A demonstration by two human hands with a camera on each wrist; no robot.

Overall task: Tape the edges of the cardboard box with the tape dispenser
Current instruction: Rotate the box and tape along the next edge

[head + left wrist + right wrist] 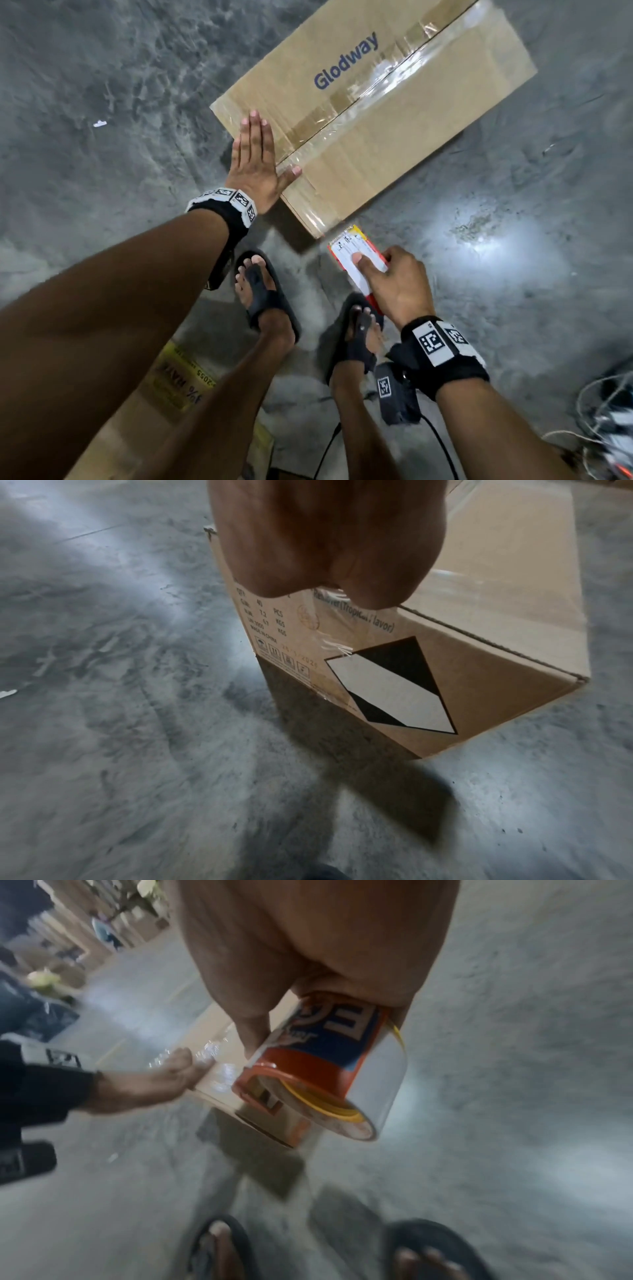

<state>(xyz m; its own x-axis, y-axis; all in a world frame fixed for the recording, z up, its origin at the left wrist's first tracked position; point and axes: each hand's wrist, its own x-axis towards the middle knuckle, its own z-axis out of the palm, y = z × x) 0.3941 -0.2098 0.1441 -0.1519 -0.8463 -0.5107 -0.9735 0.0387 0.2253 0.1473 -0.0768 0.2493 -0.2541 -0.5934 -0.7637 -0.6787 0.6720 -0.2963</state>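
Left hand [253, 161]: flat, fingers straight, pressing the near end of the cardboard box [394, 137], which stands on the floor [102, 68]. Right hand [397, 284]: curled round the tape dispenser [356, 263], just off the box's near corner. Risk: clear tape may wrinkle or lift if pulled askew.

A warehouse: bare concrete floor [102, 68], stacked cartons [103, 920] in the background

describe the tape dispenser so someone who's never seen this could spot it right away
Find the big cardboard box lying on the grey floor. Just off its nearest corner, the right hand grips the tape dispenser. It is the only red and yellow thing there, with a white label.
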